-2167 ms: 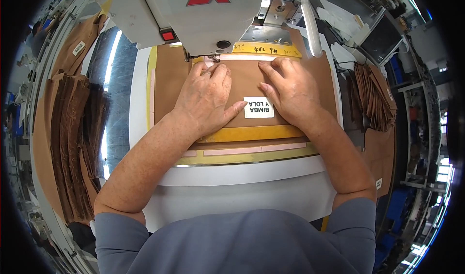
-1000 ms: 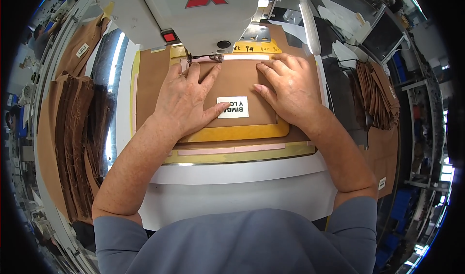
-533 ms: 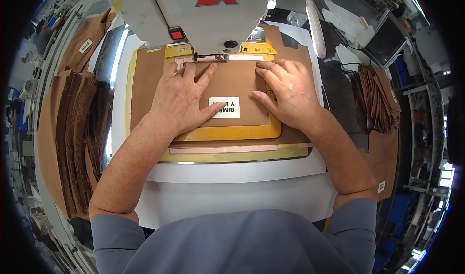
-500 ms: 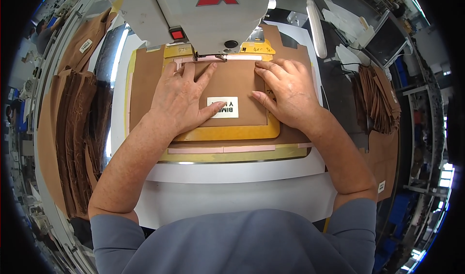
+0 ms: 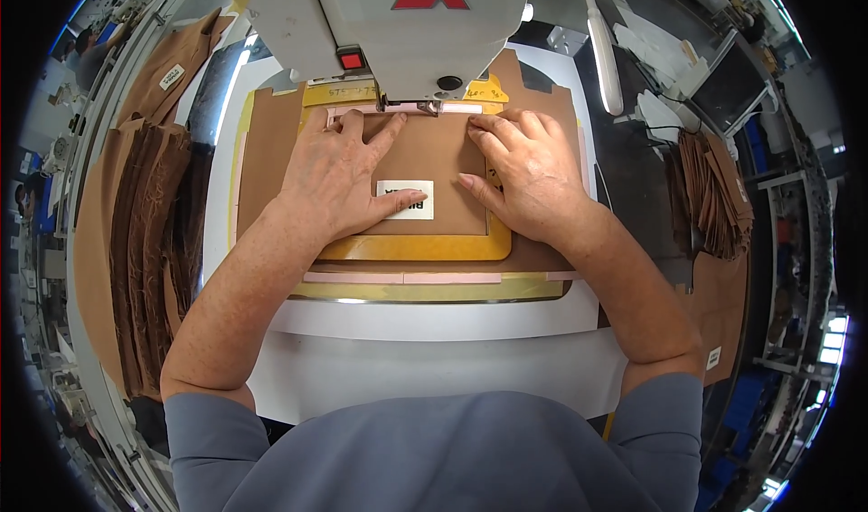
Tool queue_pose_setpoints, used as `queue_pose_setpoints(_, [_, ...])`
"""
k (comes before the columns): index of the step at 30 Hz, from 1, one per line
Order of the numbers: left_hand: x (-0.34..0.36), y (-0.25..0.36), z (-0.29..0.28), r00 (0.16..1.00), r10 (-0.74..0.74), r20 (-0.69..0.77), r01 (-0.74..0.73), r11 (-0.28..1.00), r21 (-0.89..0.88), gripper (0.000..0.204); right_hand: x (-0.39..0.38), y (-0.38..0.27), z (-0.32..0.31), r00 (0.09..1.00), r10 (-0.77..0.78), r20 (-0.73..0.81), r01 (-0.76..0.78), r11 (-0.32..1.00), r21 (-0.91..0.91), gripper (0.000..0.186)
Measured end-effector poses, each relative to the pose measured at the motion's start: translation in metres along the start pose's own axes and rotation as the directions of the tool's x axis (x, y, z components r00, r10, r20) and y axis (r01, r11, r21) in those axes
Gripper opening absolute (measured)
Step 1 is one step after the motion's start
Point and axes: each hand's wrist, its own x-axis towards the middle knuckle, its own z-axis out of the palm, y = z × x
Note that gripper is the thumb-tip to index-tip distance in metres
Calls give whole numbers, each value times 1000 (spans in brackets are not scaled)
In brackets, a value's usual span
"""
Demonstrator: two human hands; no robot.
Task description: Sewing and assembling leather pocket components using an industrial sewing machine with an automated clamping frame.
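Note:
Both hands lie on a brown fabric panel [image 5: 434,155] set inside a yellow frame [image 5: 425,247] under the head of a sewing machine [image 5: 407,42]. My left hand [image 5: 339,173] is spread over the panel's left side, fingertips near its far edge. Its thumb crosses a white label [image 5: 389,212] with dark print. On the right side, my right hand [image 5: 533,173] rests with thumb and fingers apart, fingertips at the panel's far right corner and palm over the frame. The needle area [image 5: 429,109] sits between the two hands at the far edge, its details too small to tell.
Stacked brown fabric pieces [image 5: 136,259] lie at the left. More folded brown pieces [image 5: 710,195] are at the right, near a dark monitor [image 5: 723,82]. A white lamp arm [image 5: 606,64] hangs at the far right of the machine. White sheeting [image 5: 434,367] covers the near side.
The yellow frame and the panel have shifted slightly left relative to the machine head, and both hands have moved with them. The hands keep nearly the same pose.

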Motion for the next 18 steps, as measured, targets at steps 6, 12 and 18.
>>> queue_pose_setpoints(6, [-3,-2,-3,999,-30,29,27,996,83,89,5,-4,3,1000,-13,4,13,1000,4,52])
queue_pose_setpoints(12, [-11,-9,4,999,-42,-9,42,996,74,90,10,-9,7,1000,-16,0,16,1000,25,52])
queue_pose_setpoints(18, [-13,-14,2,999,-48,-6,48,995,88,88,14,-18,6,1000,18,19,-19,997,75,55])
